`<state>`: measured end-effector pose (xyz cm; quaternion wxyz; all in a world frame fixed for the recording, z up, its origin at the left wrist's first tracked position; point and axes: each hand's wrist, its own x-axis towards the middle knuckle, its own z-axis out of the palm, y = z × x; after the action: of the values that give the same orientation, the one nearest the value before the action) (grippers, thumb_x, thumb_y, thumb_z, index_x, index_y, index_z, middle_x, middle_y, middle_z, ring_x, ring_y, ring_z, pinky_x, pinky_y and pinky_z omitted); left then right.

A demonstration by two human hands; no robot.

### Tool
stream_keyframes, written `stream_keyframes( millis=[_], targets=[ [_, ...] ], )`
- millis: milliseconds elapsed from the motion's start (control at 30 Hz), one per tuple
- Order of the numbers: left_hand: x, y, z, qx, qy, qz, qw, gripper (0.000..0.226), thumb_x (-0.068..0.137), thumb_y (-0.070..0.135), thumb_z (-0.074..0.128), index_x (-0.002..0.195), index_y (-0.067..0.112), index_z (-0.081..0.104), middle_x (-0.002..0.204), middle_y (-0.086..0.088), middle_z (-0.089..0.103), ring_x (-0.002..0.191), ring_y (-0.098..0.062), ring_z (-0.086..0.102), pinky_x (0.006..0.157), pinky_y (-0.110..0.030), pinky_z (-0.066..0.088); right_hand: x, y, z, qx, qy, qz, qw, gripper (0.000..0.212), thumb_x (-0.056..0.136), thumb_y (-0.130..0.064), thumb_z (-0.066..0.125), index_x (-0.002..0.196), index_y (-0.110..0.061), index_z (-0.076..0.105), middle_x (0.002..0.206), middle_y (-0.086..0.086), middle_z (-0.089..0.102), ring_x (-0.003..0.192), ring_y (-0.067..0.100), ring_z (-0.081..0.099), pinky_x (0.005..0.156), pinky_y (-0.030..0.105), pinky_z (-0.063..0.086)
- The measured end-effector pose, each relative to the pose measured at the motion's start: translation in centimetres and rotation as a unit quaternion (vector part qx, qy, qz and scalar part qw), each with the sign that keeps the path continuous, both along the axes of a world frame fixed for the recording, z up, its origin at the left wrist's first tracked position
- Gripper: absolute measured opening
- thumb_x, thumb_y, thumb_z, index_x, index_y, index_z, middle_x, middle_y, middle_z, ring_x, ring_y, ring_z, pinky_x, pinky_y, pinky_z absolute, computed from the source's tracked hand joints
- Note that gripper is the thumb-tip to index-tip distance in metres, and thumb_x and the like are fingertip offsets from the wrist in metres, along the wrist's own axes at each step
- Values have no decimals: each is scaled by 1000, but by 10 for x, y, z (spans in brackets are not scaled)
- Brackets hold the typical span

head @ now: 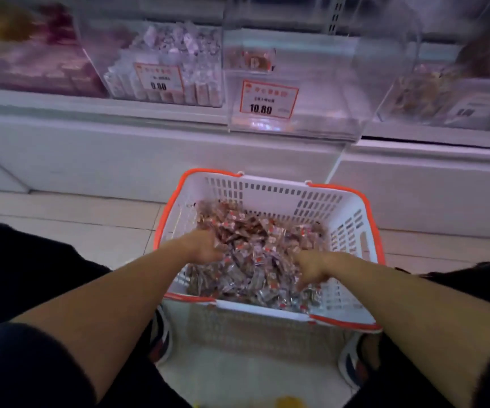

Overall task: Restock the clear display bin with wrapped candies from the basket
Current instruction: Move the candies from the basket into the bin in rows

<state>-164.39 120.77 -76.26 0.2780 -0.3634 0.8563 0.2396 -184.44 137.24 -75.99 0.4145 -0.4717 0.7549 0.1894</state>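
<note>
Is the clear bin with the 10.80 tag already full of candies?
No, the clear bin looks nearly empty, while the wrapped candies are piled in the basket.

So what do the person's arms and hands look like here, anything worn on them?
Both forearms are bare right down to the left hand and right hand: no gloves, and no watch, band or ring shows. Dark, seemingly black short sleeves show only at the bottom of the frame, at the upper arms. The fingers are sunk in the wrapped candies, so their tips are hidden.
</note>
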Motion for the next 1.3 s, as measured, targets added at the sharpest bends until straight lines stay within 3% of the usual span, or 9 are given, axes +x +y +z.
stream_keyframes(
  millis=[167, 367, 533, 733, 833, 1000, 1100, 1200, 1300],
  targets=[
    [10, 10, -84, 49, -55, 155, 985, 74, 86, 45, 70, 145, 10, 41, 145, -15, 44, 130, -32, 47, 108, -39, 40, 5, 12, -78, -84, -59, -311, 945, 114, 74, -26, 87, 157, -20, 9, 153, 15, 39, 133, 36, 46, 105, 38, 43],
    [-13, 24, -140, -26, -89, 282, 955, 89, 85, 28, 72, 149, 2, 15, 150, -23, 32, 137, -40, 35, 112, -47, 35, -12, -10, -130, -82, -10, -425, 902, 128, 68, -53, 85, 158, -21, -1, 164, 16, 15, 143, 40, 34, 113, 47, 35],
    [-11, 10, -159, -6, -131, 267, 955, 66, 93, 30, 59, 147, 3, 32, 148, -21, 40, 134, -35, 43, 109, -41, 40, -13, -14, -151, -136, 85, -292, 943, 80, 80, -35, 80, 142, -17, 32, 148, 18, 37, 116, 37, 59, 90, 40, 51],
    [-9, 14, -145, -3, -134, 253, 958, 38, 95, 34, 57, 126, 12, 62, 124, -5, 62, 106, -18, 63, 71, -26, 47, -20, -19, -148, -178, 41, -277, 943, 39, 96, -30, 62, 126, -7, 52, 101, 11, 63, 83, 27, 65, 76, 39, 58],
    [-7, 13, -142, -2, -95, 292, 952, 44, 94, 33, 58, 135, 16, 56, 133, -6, 59, 106, -20, 62, 73, -28, 48, -22, -18, -141, -199, -21, -367, 908, 42, 100, -31, 54, 135, -8, 51, 80, 9, 65, 59, 20, 57, 48, 27, 43],
    [-3, 19, -126, -18, -17, 406, 914, 27, 88, 31, 67, 89, 4, 64, 90, -12, 65, 75, -26, 60, 62, -32, 49, -7, -6, -128, -202, -166, -464, 846, 49, 97, -31, 62, 140, -9, 52, 105, 14, 70, 86, 29, 70, 81, 43, 60],
    [-1, 19, -118, -55, 63, 438, 895, 27, 88, 30, 66, 76, 8, 59, 65, -6, 55, 55, -20, 52, 52, -26, 41, 0, 4, -118, -187, -237, -516, 802, 71, 93, -20, 68, 154, -14, 31, 112, 14, 68, 80, 24, 70, 70, 34, 62],
    [-5, 23, -108, 47, 154, 455, 876, 33, 91, 37, 65, 85, 5, 67, 66, -6, 62, 55, -18, 56, 47, -22, 40, 4, 15, -107, -176, -273, -547, 772, 75, 89, -14, 74, 153, -17, 34, 93, 7, 70, 78, 25, 69, 65, 31, 61],
    [-15, 33, -102, 222, 232, 485, 814, 31, 94, 34, 63, 91, 4, 69, 78, -10, 71, 57, -18, 64, 48, -26, 47, 5, 21, -99, -154, -331, -572, 735, 72, 85, -17, 78, 148, -11, 42, 109, 12, 72, 97, 27, 71, 82, 43, 61]
  ],
)
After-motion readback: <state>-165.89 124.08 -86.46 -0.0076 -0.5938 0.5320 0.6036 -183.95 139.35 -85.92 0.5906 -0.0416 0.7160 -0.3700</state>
